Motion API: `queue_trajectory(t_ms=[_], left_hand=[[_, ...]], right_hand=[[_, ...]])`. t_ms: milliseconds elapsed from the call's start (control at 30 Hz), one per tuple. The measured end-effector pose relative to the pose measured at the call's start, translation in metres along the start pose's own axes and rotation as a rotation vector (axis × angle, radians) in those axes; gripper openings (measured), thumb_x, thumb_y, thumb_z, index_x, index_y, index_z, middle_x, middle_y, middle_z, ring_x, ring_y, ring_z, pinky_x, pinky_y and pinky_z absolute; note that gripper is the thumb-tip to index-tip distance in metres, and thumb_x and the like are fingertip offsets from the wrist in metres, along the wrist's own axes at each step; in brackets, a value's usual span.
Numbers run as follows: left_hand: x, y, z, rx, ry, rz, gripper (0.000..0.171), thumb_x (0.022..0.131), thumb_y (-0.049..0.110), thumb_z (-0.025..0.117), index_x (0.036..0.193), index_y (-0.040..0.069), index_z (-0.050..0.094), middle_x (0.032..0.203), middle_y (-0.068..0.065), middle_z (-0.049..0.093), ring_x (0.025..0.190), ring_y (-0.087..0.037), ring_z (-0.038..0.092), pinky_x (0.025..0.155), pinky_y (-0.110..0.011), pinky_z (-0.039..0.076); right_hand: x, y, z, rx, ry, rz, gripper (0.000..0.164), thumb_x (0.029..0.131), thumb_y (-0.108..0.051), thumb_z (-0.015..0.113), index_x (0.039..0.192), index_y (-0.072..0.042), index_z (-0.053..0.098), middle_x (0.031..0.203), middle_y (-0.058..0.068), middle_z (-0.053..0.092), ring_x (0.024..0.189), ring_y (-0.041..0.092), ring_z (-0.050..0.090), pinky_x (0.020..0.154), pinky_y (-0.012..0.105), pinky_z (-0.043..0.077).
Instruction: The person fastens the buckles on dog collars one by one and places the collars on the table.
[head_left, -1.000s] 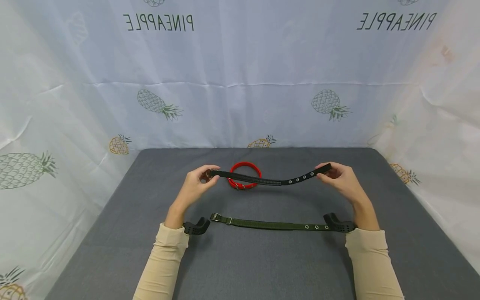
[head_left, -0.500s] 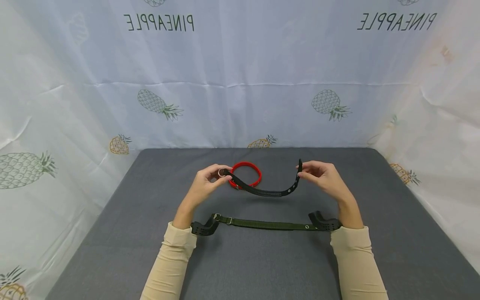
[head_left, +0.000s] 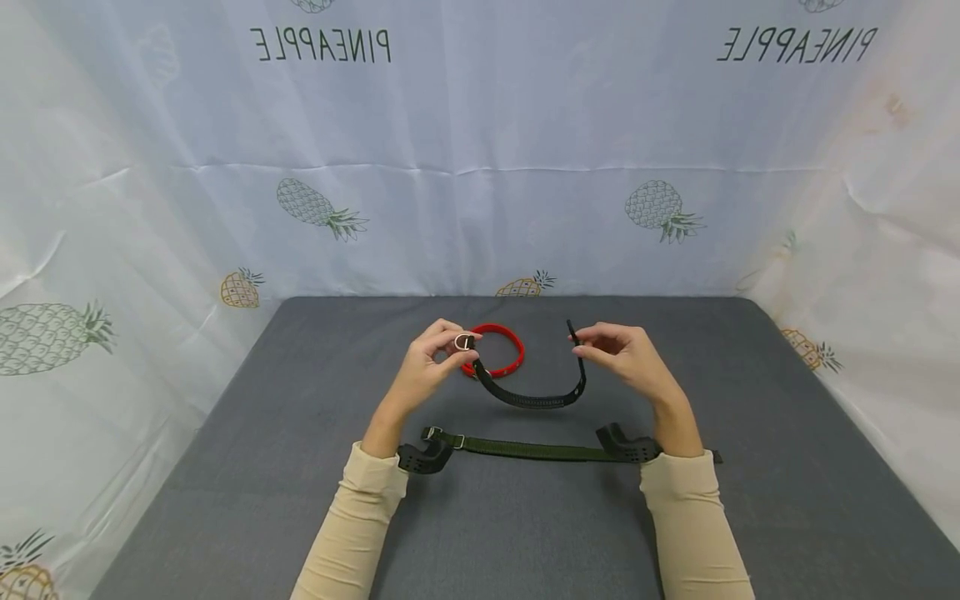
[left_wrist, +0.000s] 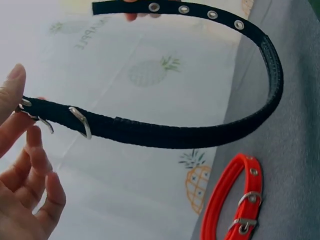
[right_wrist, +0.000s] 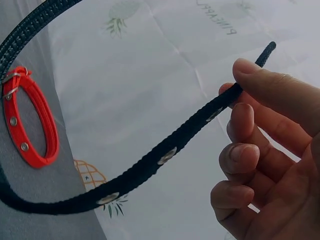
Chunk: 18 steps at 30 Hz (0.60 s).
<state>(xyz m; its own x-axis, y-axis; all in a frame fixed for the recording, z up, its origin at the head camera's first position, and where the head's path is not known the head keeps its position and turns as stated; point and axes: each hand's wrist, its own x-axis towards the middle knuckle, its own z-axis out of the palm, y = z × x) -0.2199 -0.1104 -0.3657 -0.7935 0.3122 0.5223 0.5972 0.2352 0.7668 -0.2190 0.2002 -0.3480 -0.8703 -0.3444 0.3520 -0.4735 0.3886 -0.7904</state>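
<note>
A black collar (head_left: pixel 525 401) hangs in a U-shape between my two hands, above the table. My left hand (head_left: pixel 424 364) pinches its buckle end, where a metal D-ring (left_wrist: pixel 81 123) shows. With thumb and forefinger, my right hand (head_left: pixel 622 358) pinches the strap near its free end; metal eyelets (right_wrist: pixel 167 156) line that part. Behind the black collar lies a red collar (head_left: pixel 513 335), fastened into a loop, partly covered by my left hand in the head view. Nearer to me a green collar (head_left: pixel 525 451) lies stretched out flat, its right part hidden under my right wrist.
The grey table (head_left: pixel 510 533) reaches back to a white curtain (head_left: pixel 480 225) printed with pineapples, which also hangs at both sides. Black wrist mounts (head_left: pixel 425 457) sit under both wrists, above the green collar's ends.
Both hands have moved toward each other. The black collar, earlier stretched almost straight, now sags into a deep curve with its free end pointing up. The red and green collars have stayed in place.
</note>
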Motion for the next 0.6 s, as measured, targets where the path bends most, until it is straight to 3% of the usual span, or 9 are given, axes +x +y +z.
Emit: queue_trajectory(t_ms=[133, 333, 467, 600], left_hand=[[0.002, 0.003, 0.005, -0.001, -0.001, 0.006, 0.022, 0.085, 0.003, 0.070, 0.107, 0.001, 0.071, 0.104, -0.014, 0.064, 0.084, -0.001, 0.050, 0.073, -0.018, 0.044], [0.004, 0.004, 0.015, -0.097, -0.012, -0.018, 0.023, 0.089, 0.011, 0.067, 0.110, 0.001, 0.069, 0.098, -0.019, 0.069, 0.085, 0.003, 0.059, 0.071, -0.022, 0.050], [0.005, 0.002, 0.023, -0.162, 0.054, 0.003, 0.029, 0.090, 0.015, 0.066, 0.113, -0.004, 0.067, 0.091, -0.018, 0.068, 0.077, 0.003, 0.059, 0.064, -0.020, 0.049], [0.005, 0.001, 0.030, -0.251, 0.142, 0.037, 0.035, 0.090, 0.014, 0.066, 0.115, -0.010, 0.064, 0.082, -0.001, 0.066, 0.075, 0.003, 0.062, 0.064, -0.018, 0.050]], right_hand=[[0.004, -0.003, 0.006, -0.014, 0.006, -0.059, 0.016, 0.086, -0.002, 0.068, 0.102, 0.002, 0.071, 0.085, -0.021, 0.059, 0.069, 0.000, 0.053, 0.062, 0.020, 0.046], [0.011, -0.009, 0.018, 0.004, 0.000, -0.087, 0.016, 0.084, -0.003, 0.071, 0.099, 0.002, 0.072, 0.095, -0.008, 0.063, 0.077, 0.000, 0.054, 0.070, 0.019, 0.048], [0.013, -0.014, 0.025, 0.028, -0.024, -0.041, 0.020, 0.085, -0.004, 0.070, 0.103, 0.005, 0.069, 0.099, 0.007, 0.069, 0.082, -0.004, 0.060, 0.075, 0.018, 0.052], [0.014, -0.018, 0.030, 0.092, -0.071, 0.023, 0.021, 0.088, -0.004, 0.067, 0.107, 0.007, 0.066, 0.096, 0.015, 0.072, 0.081, -0.004, 0.065, 0.077, 0.018, 0.054]])
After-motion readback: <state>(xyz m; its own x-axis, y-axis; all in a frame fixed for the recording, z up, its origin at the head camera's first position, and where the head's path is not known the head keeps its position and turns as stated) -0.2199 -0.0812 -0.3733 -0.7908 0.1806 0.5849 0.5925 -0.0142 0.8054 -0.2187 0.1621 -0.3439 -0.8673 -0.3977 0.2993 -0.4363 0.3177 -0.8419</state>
